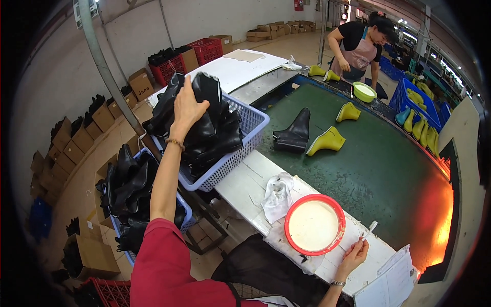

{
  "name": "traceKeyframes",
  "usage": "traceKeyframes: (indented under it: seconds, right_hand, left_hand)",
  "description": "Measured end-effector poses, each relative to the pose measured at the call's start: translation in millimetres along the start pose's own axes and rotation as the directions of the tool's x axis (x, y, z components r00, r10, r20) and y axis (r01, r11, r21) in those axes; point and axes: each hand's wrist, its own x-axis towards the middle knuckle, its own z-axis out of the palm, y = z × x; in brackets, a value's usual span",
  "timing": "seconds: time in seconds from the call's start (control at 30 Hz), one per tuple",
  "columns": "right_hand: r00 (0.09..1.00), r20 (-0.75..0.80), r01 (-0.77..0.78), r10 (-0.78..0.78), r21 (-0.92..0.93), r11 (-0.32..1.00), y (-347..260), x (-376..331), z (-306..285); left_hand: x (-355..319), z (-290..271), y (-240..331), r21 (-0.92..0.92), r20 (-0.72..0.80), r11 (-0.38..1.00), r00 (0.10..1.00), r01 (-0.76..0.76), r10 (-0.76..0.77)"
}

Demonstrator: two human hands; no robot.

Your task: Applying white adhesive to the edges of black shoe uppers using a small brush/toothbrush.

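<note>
My left hand [189,110] reaches into a light blue plastic basket [258,120] heaped with black boots. It is closed on a black boot [166,105] at the top of the heap, with the thumb out to the right and some fingers hidden. At the lower right, my right hand [353,258] grips the handle of a small white brush [372,228], bristles up. Left of that hand a red-rimmed bowl [341,215] of creamy white liquid stands on the white board. One black ankle boot [294,134] and yellow boots [327,141] lie on the green belt.
A crumpled white cloth [279,197] lies beside the bowl, and papers [388,284] at the near right. A second basket [186,217] of black boots stands lower left. Across the belt, a person [358,48] works near a green bowl [364,92]. Orange light glows at the right.
</note>
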Motion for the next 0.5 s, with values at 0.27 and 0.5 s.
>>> traceKeyframes:
  seconds: [0.27, 0.5]
  right_hand:
    - [0.993, 0.084, -0.057, 0.078, -0.226, 0.972, -28.4, 6.0, -7.5]
    - [0.911, 0.369, 0.394, -0.184, -0.649, 0.651, -118.0, -16.2, 19.5]
  left_hand:
    - [-99.5, -91.6, 126.6, -0.652, 0.097, 0.755, 0.981, -0.067, 0.17]
    - [-219.1, -33.8, 131.6, -0.633, 0.718, 0.648, 0.635, 0.423, 0.286]
